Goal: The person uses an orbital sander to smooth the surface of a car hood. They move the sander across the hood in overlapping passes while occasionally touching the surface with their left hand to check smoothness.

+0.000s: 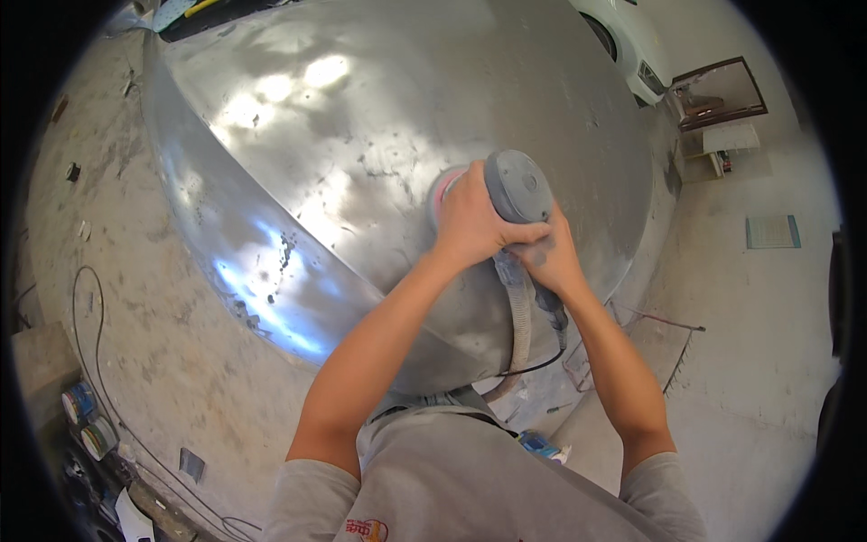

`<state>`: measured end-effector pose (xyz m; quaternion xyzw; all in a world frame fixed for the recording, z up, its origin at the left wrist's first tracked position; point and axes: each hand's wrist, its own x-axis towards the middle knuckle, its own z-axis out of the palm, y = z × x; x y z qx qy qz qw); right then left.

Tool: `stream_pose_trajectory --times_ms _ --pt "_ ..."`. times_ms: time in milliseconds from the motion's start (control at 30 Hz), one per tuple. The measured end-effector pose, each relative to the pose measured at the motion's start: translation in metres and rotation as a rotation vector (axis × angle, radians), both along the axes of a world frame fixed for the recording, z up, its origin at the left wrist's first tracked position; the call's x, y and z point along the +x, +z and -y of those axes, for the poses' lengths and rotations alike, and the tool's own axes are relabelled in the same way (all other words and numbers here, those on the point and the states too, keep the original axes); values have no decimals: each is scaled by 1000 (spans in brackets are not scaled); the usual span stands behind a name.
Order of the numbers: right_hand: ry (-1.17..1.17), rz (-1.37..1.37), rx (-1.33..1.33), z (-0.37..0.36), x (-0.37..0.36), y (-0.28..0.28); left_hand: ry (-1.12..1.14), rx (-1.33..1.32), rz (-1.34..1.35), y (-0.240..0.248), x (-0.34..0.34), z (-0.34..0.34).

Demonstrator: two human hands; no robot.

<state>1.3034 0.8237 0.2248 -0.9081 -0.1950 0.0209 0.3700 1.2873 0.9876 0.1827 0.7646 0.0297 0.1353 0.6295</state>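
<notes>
Both my hands are on a grey electric orbital sander with a round top and a pinkish disc edge low on its left side. My left hand wraps round the sander's left and near side, thumb pointing right. Behind and below it, my right hand grips the right side and the body; its fingers are partly hidden. The sander sits against a large curved bare-metal panel, like a vehicle's, with dull grey patches and bright reflections. From the sander a ribbed hose and a black power cord hang toward my waist.
A dark cable loops over the dusty floor at left, by several paint cans. At right, a thin metal stand lies near the floor. A white car and a dark-framed mirror-like panel are at far right.
</notes>
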Motion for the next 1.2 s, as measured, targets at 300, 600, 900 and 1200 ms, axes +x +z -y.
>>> stream_pose_trajectory --times_ms 300,600,900,1200 --pt "-10 -310 25 -82 138 18 371 471 37 -49 37 -111" --pt "21 -226 -30 -119 203 22 405 1157 -267 -90 66 -219" --pt "4 -217 -120 -118 216 22 345 1091 -202 -75 57 -216" --pt "23 -175 -170 -113 219 21 372 1174 -321 -82 24 -213"
